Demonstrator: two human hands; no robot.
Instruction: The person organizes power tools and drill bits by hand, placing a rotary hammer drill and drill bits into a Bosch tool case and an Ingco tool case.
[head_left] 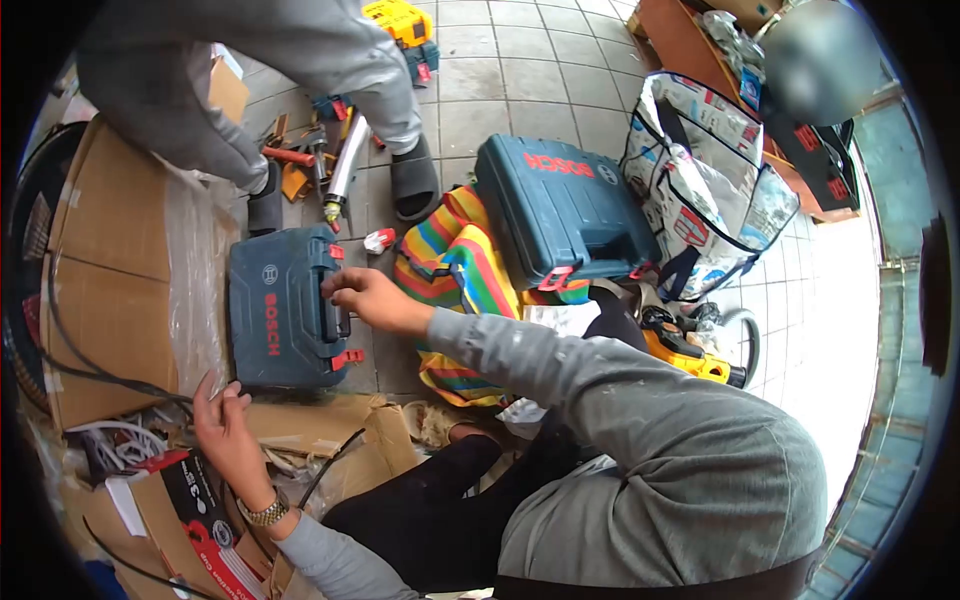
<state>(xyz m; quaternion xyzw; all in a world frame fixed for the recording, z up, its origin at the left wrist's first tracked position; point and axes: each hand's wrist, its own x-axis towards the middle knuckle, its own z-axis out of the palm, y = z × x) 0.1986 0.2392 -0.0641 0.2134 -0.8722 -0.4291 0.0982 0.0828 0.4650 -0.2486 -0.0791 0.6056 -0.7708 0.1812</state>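
Note:
A dark blue Bosch tool case (285,345) lies on the tiled floor in front of me, its red latches on the right-hand side. My right hand (378,300) reaches across to that side, with the fingers curled at the case's handle (337,318). Below the case's lower left corner, my left hand (228,430) is raised with its fingers apart and nothing in it. Black cables (120,378) run just behind its fingertips. A large cardboard box (110,260) stands left of the case.
A second Bosch case (540,210) rests beside a striped cloth bag (465,250). Farther right is a large patterned bag (690,180) and a yellow power tool (685,355). A person in grey trousers (340,60) stands ahead, near loose tools (318,160). Opened cardboard (330,425) lies close to me.

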